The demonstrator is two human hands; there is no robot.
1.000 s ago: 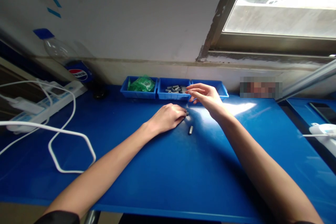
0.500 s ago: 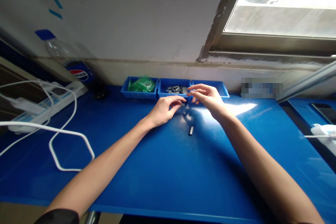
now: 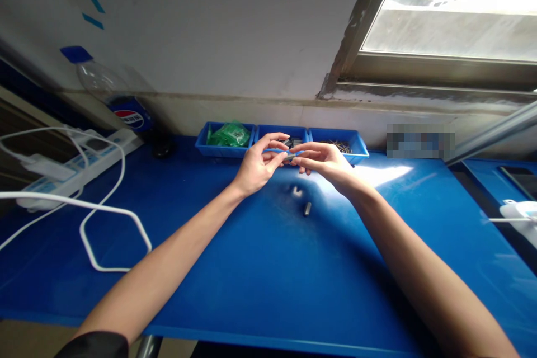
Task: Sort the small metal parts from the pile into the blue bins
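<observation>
Standing in a row along the far side of the blue table (image 3: 235, 268), three bins are seen. A green plastic bag (image 3: 230, 134) is held in the left bin (image 3: 225, 152), grey metal pieces (image 3: 296, 141) in the middle bin (image 3: 280, 130), and thin, pin-like pieces (image 3: 344, 147) in the right bin (image 3: 357, 142). The middle and right bins are partly hidden by the hands. At far left a bottle (image 3: 130, 116) is stood near a power strip (image 3: 79, 166), with a white cable (image 3: 112, 212) looped nearer. A loose metal cylinder (image 3: 307, 209) is left lying nearer than the hands. Above the table, before the middle bin, a small piece (image 3: 290, 156) is pinched between the right hand's (image 3: 329, 163) thumb and forefinger. It is met by the left hand's (image 3: 257, 165) thumb; the left forefinger is raised apart, and whether the other left fingers are closed on it cannot be told.
</observation>
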